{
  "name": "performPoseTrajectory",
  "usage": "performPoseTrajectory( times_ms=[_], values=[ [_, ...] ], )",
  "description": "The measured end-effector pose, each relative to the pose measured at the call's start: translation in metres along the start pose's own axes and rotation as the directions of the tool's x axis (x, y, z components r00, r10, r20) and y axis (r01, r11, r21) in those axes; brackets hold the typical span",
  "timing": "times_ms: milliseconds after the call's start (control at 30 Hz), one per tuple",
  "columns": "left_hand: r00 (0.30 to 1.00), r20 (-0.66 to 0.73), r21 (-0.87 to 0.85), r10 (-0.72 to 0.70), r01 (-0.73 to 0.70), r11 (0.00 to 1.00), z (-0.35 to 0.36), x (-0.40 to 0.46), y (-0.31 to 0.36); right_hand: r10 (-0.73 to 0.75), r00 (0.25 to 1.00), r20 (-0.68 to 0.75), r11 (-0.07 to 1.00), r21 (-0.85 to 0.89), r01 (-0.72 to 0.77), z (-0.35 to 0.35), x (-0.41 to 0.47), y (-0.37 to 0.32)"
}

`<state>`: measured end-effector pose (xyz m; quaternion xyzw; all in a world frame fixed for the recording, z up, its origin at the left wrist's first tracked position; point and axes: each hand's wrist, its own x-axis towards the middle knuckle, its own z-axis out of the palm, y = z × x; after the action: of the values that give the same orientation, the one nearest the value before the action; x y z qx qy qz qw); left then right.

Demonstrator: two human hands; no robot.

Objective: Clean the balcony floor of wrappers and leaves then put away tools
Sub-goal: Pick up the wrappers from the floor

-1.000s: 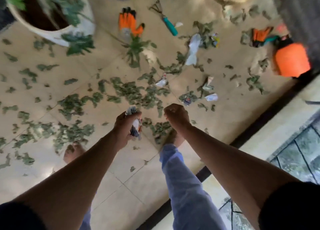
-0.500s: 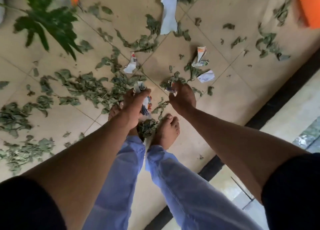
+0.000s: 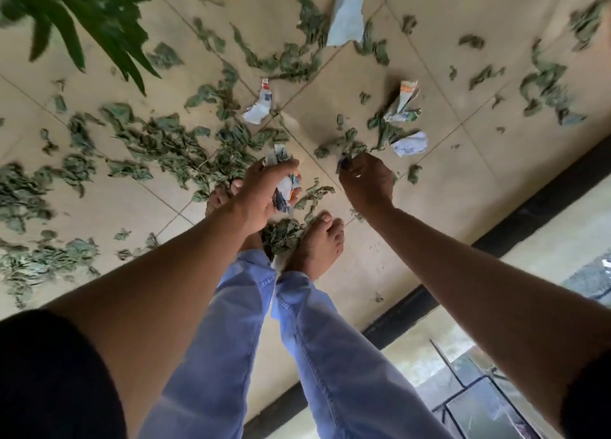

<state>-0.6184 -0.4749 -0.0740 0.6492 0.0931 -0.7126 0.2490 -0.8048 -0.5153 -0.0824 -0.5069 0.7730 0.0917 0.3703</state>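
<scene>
Gathering wrappers: the left hand (image 3: pixel 261 190) grips a crumpled wad of printed wrappers (image 3: pixel 285 187), the right hand (image 3: pixel 367 182) pinches a small blue scrap (image 3: pixel 344 165) off the beige tiled floor (image 3: pixel 380 273), and the next move is probably a reach for the crumpled white wrapper (image 3: pixel 410 143) just beyond on the right.

Single head view, steeply downward, close over tiled floor (image 3: pixel 380 266)

soft daylight | faint shadows | motion blur | wide-angle edge distortion

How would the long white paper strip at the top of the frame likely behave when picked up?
The long white paper strip looks thin and creased, so it would probably flop and bend. It seems light and might slide or flutter if pushed. Its ragged lower edge suggests it tears easily.
</scene>
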Motion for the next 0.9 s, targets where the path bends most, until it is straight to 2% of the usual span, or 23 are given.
performPoseTrajectory(
  times_ms=[100,167,267,300,367,400,433,500,600,667,800,900],
  values=[
    [0.999,0.049,-0.083,-0.019,0.023,0.996,0.005,-0.020,0.011,-0.158,0.986,0.058,0.973,0.179,0.146,-0.017,-0.031,-0.031],
    [0.995,0.098,-0.150,-0.008,0.023,0.988,0.008,-0.029,0.019,-0.295,0.952,0.084,0.947,0.157,0.280,-0.020,-0.051,-0.051],
    [0.972,0.215,-0.276,0.098,-0.036,0.960,0.009,-0.034,0.031,-0.493,0.865,0.097,0.870,0.038,0.492,-0.018,-0.064,-0.080],
    [0.976,0.175,-0.312,0.133,-0.073,0.947,0.008,-0.034,0.033,-0.556,0.822,0.121,0.829,-0.001,0.560,-0.016,-0.064,-0.089],
    [0.983,-0.033,-0.297,0.179,-0.180,0.938,-0.001,-0.029,0.038,-0.646,0.740,0.185,0.754,0.007,0.657,-0.014,-0.060,-0.107],
    [0.972,-0.147,-0.258,0.184,-0.218,0.941,-0.007,-0.025,0.041,-0.654,0.726,0.210,0.750,0.062,0.658,-0.012,-0.055,-0.112],
    [0.961,-0.208,-0.234,0.183,-0.230,0.945,-0.016,-0.019,0.044,-0.632,0.743,0.221,0.775,0.140,0.617,-0.011,-0.051,-0.118],
    [0.970,-0.201,-0.241,0.137,-0.185,0.953,-0.033,-0.005,0.046,-0.544,0.823,0.160,0.833,0.223,0.507,-0.005,-0.034,-0.125],
    [0.988,-0.132,-0.252,0.080,-0.112,0.961,-0.056,0.011,0.046,-0.439,0.898,-0.003,0.896,0.067,0.439,0.012,0.005,-0.135],
    [0.992,-0.085,-0.271,0.088,-0.108,0.956,-0.066,0.020,0.043,-0.471,0.881,0.036,0.875,-0.106,0.472,0.031,0.032,-0.139],
    [0.995,0.023,-0.324,0.094,-0.081,0.942,-0.081,0.029,0.039,-0.582,0.762,0.284,0.683,-0.339,0.647,0.071,0.066,-0.139],
    [0.994,0.059,-0.329,0.093,-0.069,0.942,-0.087,0.027,0.040,-0.616,0.743,0.260,0.628,-0.407,0.663,0.084,0.073,-0.141]
  ],
)
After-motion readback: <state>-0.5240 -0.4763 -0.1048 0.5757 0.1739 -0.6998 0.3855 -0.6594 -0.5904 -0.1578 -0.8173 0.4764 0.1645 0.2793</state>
